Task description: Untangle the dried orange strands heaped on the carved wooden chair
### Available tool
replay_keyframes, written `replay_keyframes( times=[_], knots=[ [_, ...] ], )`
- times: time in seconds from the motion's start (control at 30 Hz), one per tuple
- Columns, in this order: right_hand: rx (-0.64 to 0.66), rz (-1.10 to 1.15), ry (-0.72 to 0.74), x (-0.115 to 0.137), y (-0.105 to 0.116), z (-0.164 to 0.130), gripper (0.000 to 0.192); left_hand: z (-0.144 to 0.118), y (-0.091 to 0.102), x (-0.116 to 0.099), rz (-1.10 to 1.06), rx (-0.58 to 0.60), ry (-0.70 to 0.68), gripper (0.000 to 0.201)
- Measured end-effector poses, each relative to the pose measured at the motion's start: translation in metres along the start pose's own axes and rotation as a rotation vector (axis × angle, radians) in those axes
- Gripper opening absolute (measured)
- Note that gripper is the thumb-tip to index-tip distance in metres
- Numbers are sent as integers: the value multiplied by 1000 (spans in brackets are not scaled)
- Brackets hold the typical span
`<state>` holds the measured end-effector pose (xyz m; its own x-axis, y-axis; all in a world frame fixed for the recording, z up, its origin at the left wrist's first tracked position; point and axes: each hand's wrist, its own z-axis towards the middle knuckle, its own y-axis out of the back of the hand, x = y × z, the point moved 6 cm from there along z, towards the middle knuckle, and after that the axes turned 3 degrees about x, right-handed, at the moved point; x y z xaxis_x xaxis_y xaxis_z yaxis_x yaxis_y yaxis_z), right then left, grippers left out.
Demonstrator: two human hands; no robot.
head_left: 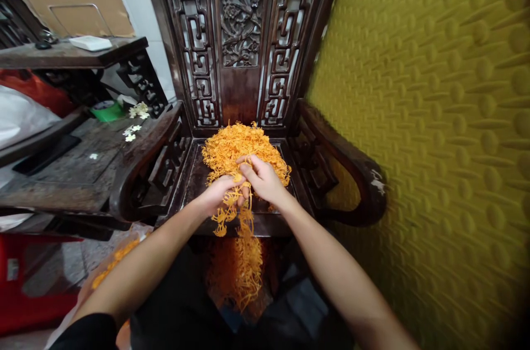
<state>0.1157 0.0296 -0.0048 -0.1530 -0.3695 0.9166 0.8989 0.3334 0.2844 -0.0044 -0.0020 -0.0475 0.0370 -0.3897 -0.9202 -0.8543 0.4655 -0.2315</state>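
A heap of orange, stringy, frilled pieces [236,143] lies on the seat of a dark carved wooden chair [192,168]. In front of the heap, my left hand [219,192] is closed on an orange frilled strand [226,215], which dangles below the fingers. My right hand [263,176] pinches the same orange material, its fingertips close to the left hand's. More orange strands [248,261] hang past the seat's front edge toward my lap. Whether these join the held strand, I cannot tell. The fingers partly hide the exact grip.
A yellow embossed panel [434,118] stands close along the right. At left, a dark wooden table [83,168] carries a green tape roll [107,111] and small white flowers [131,132]. A red stool [37,306] and a plastic bag with orange pieces [120,256] are low at left.
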Motion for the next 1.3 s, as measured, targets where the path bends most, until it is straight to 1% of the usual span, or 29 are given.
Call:
replay_keyframes(
  times=[0.03, 0.1, 0.2, 0.3, 0.37, 0.4, 0.47, 0.5, 0.53, 0.57, 0.6, 0.63, 0.67, 0.7, 0.77, 0.83, 0.87, 0.93, 0.97, 1.0, 1.07, 1.1, 1.13, 1.17, 1.2, 1.23, 1.3],
  knots=[
    [-11, -95, 40, 0, 6, 1, 33, -1, 1, 1, -57, 26, 20, 50],
    [-8, -221, 93, -3, 19, 2, 31, -2, 5, 0, -99, 50, 6, 50],
    [76, -316, 133, -8, 30, 1, 25, -5, 12, -6, -102, 58, -33, 51],
    [175, -478, 174, -12, 31, 0, 25, -10, 20, -18, -13, 43, -54, 50],
    [179, -622, 185, -18, 37, 2, 27, -18, 26, -29, 106, 38, -59, 49],
    [154, -685, 185, -23, 45, 4, 25, -24, 29, -35, 165, 34, -66, 49],
    [30, -750, 165, -34, 72, 7, 21, -36, 37, -48, 229, 6, -108, 52],
    [-64, -738, 142, -40, 90, 7, 22, -43, 42, -53, 243, -26, -131, 55],
    [-197, -692, 94, -48, 111, 5, 23, -48, 46, -56, 259, -67, -143, 56],
    [-343, -586, 28, -57, 132, 1, 26, -52, 51, -56, 288, -114, -140, 55],
    [-460, -417, -52, -67, 149, -5, 31, -54, 54, -53, 341, -150, -122, 54],
    [-515, -230, -118, -77, 158, -9, 36, -53, 54, -49, 423, -168, -99, 52],
    [-528, -47, -166, -83, 160, -12, 39, -50, 52, -44, 527, -168, -89, 52],
    [-503, 115, -192, -86, 156, -13, 42, -46, 49, -40, 644, -154, -103, 52],
    [-417, 328, -181, -78, 137, -12, 46, -36, 38, -36, 879, -127, -191, 54],
    [-382, 395, -140, -61, 116, -10, 52, -28, 29, -34, 1074, -136, -278, 55],
    [-384, 376, -117, -51, 107, -9, 54, -25, 25, -33, 1144, -140, -292, 54],
    [-352, 208, -57, -28, 87, -9, 51, -20, 20, -31, 1232, -141, -283, 52],
    [-298, 66, -15, -16, 75, -9, 50, -17, 18, -30, 1255, -137, -273, 52],
    [-213, -97, 35, -5, 62, -9, 48, -16, 16, -29, 1267, -132, -264, 50],
    [5, -391, 136, 10, 34, -12, 41, -13, 12, -28, 1281, -125, -256, 47],
    [94, -483, 180, 13, 23, -13, 34, -12, 10, -27, 1291, -129, -253, 46],
    [135, -522, 213, 16, 16, -15, 29, -12, 9, -27, 1301, -135, -248, 46],
    [118, -514, 238, 18, 16, -15, 27, -11, 7, -28, 1304, -137, -242, 47],
    [41, -468, 253, 19, 21, -14, 29, -12, 5, -29, 1291, -130, -235, 48],
    [-74, -401, 258, 20, 30, -13, 31, -12, 3, -30, 1261, -116, -230, 50],
    [-326, -252, 244, 17, 57, -10, 31, -13, 3, -36, 1176, -103, -234, 50]
  ],
)
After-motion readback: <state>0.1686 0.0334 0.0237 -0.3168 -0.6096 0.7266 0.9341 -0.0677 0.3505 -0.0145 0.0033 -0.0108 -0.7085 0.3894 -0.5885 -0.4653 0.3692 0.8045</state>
